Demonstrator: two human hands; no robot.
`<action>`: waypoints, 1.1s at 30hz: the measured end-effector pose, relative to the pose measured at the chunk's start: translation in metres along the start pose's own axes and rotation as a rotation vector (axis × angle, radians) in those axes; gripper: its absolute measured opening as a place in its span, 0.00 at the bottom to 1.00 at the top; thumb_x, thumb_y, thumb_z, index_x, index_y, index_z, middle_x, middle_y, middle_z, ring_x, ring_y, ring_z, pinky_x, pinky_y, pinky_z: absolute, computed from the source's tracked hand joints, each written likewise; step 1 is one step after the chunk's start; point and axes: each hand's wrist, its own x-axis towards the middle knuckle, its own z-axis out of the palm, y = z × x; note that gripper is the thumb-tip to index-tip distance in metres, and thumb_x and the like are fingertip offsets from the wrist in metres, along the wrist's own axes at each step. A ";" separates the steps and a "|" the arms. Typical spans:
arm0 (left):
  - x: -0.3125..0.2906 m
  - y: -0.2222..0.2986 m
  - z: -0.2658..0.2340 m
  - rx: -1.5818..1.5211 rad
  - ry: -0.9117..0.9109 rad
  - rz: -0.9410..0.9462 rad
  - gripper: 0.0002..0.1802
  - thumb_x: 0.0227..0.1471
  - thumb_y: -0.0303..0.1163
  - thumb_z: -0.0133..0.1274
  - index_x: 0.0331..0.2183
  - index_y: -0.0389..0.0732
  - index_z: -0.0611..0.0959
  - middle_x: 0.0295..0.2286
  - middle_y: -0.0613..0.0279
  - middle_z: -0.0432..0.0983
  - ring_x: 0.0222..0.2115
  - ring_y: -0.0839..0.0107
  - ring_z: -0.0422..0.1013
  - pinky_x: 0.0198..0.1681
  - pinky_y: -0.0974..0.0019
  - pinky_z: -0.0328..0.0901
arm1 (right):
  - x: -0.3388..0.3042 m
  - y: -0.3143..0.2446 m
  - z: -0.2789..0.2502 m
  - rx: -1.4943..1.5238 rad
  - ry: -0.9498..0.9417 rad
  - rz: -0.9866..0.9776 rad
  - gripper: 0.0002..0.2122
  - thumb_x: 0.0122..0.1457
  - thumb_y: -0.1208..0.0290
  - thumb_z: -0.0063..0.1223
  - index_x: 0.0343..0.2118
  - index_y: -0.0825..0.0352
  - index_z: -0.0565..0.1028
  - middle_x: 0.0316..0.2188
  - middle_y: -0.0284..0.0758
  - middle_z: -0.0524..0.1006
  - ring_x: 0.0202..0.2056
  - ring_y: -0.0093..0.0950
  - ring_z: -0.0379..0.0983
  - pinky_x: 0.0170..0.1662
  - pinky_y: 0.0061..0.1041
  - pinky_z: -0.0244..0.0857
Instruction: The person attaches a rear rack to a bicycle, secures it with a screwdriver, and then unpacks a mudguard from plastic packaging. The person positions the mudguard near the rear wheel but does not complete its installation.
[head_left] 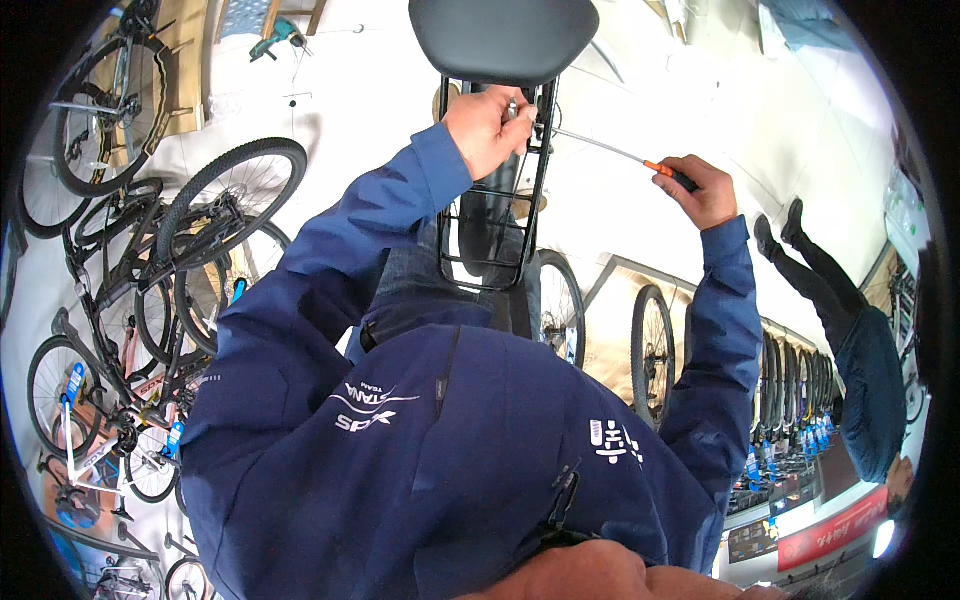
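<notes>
A screwdriver with an orange and black handle is gripped in my right hand, whose fingers are closed around the handle. Its long thin shaft reaches left to the side rail of a black rear rack; whether the tip sits in a screw is too small to tell. My left hand is closed at the rack, just below a black saddle. A small silver metal piece shows between its thumb and fingers, its kind unclear. Below the rack's bars runs a dark fender or tyre, partly hidden.
Several bicycles crowd the left side. A teal power drill lies at the upper left. Bicycle wheels stand beyond my right arm, and a row of bikes lines the lower right. Another person in dark clothes stands at the right.
</notes>
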 end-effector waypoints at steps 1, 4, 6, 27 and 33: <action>-0.004 -0.001 0.002 -0.035 0.025 0.057 0.12 0.64 0.37 0.50 0.35 0.37 0.77 0.18 0.60 0.79 0.18 0.63 0.75 0.25 0.61 0.69 | 0.002 -0.001 -0.002 -0.023 0.000 -0.001 0.15 0.55 0.61 0.69 0.41 0.65 0.83 0.32 0.36 0.82 0.30 0.30 0.81 0.35 0.26 0.75; -0.011 -0.005 0.004 0.169 0.023 0.172 0.08 0.65 0.34 0.50 0.38 0.40 0.73 0.19 0.62 0.79 0.20 0.67 0.77 0.27 0.64 0.70 | 0.005 -0.006 -0.006 -0.194 0.135 -0.170 0.15 0.55 0.60 0.69 0.41 0.62 0.84 0.31 0.32 0.82 0.28 0.28 0.81 0.31 0.25 0.75; -0.014 -0.005 0.006 0.163 0.018 0.167 0.07 0.64 0.32 0.51 0.39 0.41 0.72 0.19 0.57 0.77 0.21 0.58 0.78 0.27 0.60 0.70 | 0.006 -0.007 -0.007 -0.239 0.162 -0.215 0.14 0.55 0.59 0.69 0.41 0.61 0.84 0.30 0.31 0.82 0.27 0.27 0.80 0.30 0.24 0.75; -0.035 -0.006 0.030 0.303 0.274 0.415 0.10 0.51 0.26 0.56 0.34 0.38 0.72 0.19 0.52 0.75 0.22 0.51 0.75 0.27 0.52 0.71 | 0.032 0.006 -0.025 0.167 -0.362 0.110 0.17 0.63 0.58 0.63 0.39 0.71 0.83 0.20 0.37 0.77 0.24 0.25 0.72 0.30 0.24 0.67; -0.039 -0.007 0.027 0.307 0.200 0.359 0.10 0.53 0.24 0.56 0.37 0.38 0.73 0.26 0.51 0.80 0.27 0.51 0.80 0.31 0.55 0.75 | 0.037 0.007 -0.027 0.345 -0.499 0.418 0.18 0.61 0.55 0.65 0.38 0.70 0.82 0.20 0.35 0.75 0.24 0.25 0.70 0.30 0.26 0.67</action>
